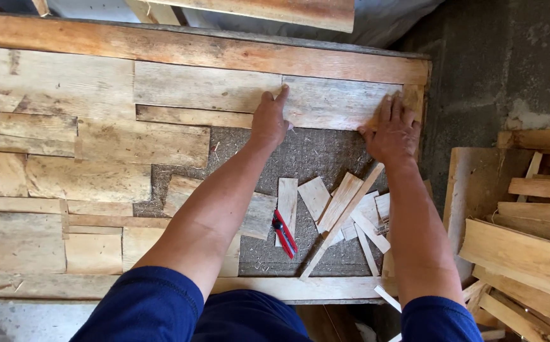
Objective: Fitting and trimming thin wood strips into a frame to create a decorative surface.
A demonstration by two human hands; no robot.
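I see my left hand (268, 119) lying flat, fingers together, on the lower left corner of a pale wood plank (341, 102). My right hand (392, 132) is spread open, palm down, pressing the same plank's right end. The plank sits in the upper right of a framed panel (199, 50) covered with fitted wood pieces over grey backing. Loose offcuts (344, 209) and a red utility knife (284, 233) lie on the backing. Scrap boards (528, 247) are stacked right, on a concrete floor (496, 69).

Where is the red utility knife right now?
In the head view, the red utility knife lies on the grey backing between the forearms, beside the loose wood offcuts, below the left hand.
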